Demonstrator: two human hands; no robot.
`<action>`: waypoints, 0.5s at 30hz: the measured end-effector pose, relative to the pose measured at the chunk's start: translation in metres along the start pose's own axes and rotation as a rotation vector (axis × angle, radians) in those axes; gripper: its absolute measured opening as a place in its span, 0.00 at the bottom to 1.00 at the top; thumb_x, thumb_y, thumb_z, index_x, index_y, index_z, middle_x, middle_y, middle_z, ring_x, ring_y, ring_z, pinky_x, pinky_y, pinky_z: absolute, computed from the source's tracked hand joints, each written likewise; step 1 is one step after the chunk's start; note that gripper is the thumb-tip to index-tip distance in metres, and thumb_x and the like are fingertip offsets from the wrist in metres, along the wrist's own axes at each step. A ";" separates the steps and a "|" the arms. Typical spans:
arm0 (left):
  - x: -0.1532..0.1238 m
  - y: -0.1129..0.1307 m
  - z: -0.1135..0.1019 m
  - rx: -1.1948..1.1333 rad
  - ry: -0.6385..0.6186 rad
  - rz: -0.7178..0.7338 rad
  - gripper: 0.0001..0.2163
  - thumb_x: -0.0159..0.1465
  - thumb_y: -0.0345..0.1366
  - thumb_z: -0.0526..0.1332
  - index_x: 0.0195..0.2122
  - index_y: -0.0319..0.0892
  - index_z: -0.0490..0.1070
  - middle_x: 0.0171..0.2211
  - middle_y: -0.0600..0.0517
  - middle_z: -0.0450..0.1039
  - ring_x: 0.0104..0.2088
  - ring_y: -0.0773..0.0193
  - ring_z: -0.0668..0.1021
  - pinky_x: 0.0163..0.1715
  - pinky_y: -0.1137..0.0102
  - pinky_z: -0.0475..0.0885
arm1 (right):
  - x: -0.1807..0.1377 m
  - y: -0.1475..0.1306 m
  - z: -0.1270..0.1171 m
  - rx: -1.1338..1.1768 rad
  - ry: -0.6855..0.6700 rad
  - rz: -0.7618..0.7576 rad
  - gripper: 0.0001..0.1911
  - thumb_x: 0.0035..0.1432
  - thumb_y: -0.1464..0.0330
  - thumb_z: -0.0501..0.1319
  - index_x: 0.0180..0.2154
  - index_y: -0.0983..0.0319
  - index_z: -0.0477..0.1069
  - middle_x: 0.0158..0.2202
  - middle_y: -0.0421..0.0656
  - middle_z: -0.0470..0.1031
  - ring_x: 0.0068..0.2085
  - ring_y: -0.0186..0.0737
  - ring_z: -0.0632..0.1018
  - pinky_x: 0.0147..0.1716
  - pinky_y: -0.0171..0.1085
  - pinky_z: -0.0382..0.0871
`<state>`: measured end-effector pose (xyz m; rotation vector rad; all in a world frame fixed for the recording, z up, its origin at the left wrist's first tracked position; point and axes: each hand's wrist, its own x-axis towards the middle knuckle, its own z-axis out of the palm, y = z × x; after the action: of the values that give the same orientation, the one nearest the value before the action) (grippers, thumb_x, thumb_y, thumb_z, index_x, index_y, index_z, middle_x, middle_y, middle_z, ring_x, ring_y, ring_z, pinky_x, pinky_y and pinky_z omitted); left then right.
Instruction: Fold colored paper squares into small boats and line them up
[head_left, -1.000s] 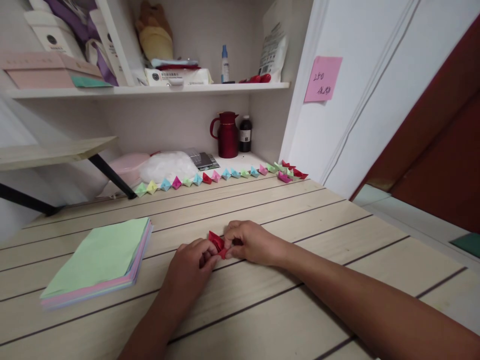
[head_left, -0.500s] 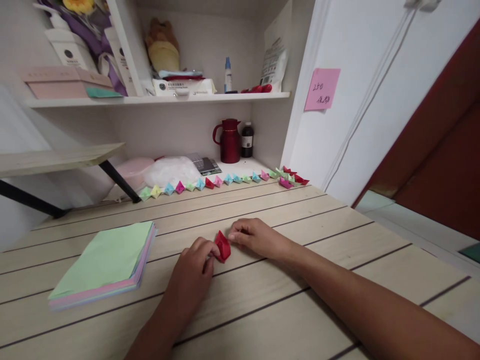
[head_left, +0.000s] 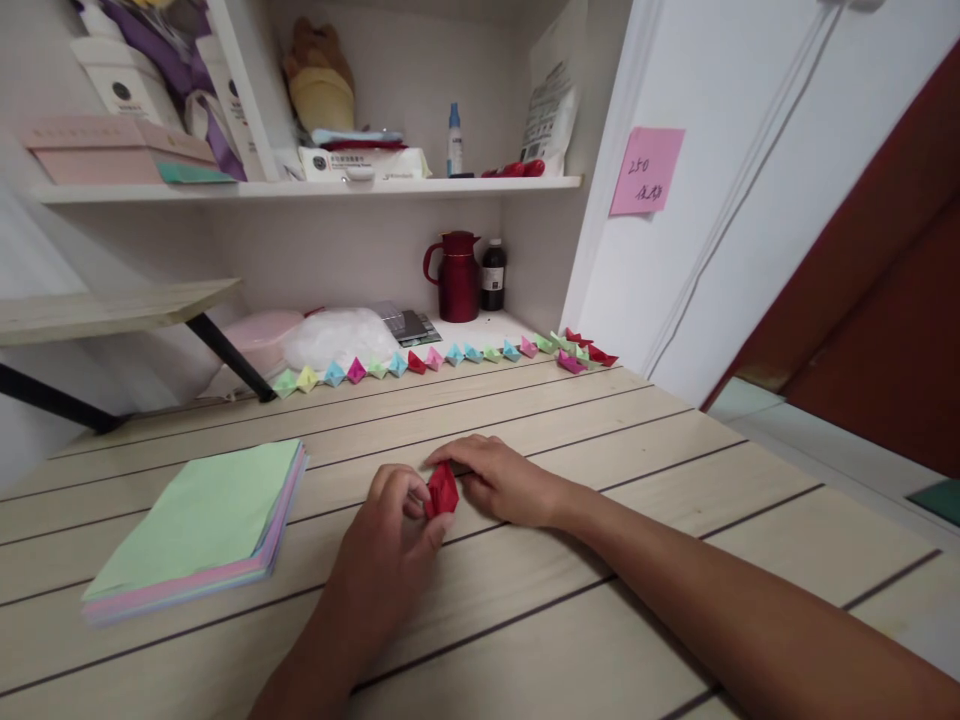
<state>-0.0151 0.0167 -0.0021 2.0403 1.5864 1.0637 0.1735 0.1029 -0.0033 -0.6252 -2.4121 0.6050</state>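
Observation:
A small red folded paper boat (head_left: 443,490) is between my hands, low over the middle of the wooden table (head_left: 570,620). My left hand (head_left: 394,525) is closed on its left and near side, with the thumb at the lower edge. From the right, my right hand (head_left: 499,480) reaches round its far side, the index finger at the top tip and the thumb at the right edge. Its fingers are closed about the paper. Parts of the boat are hidden behind my fingers.
To the left lies a stack of coloured paper (head_left: 202,510), light green on top. A row of small paper boats (head_left: 397,365) lines the back edge, bunched at the right end. Behind stand a dark red jug (head_left: 458,278) and a dark bottle (head_left: 493,275). A raised stand (head_left: 120,305) is at left.
My right hand has moved left and closed in on the boat, its index finger now at the top. My left thumb has shifted to the lower edge. The view has shifted slightly.

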 end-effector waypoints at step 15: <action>0.003 0.000 -0.003 0.262 -0.138 0.013 0.05 0.57 0.28 0.60 0.33 0.45 0.70 0.41 0.51 0.69 0.42 0.57 0.73 0.43 0.60 0.68 | -0.002 -0.004 -0.008 -0.053 -0.043 0.031 0.15 0.50 0.81 0.60 0.39 0.61 0.73 0.39 0.42 0.78 0.44 0.40 0.75 0.49 0.40 0.65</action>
<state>-0.0174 0.0193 0.0010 2.2396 1.7171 0.7317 0.1787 0.1010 0.0040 -0.6788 -2.4701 0.5748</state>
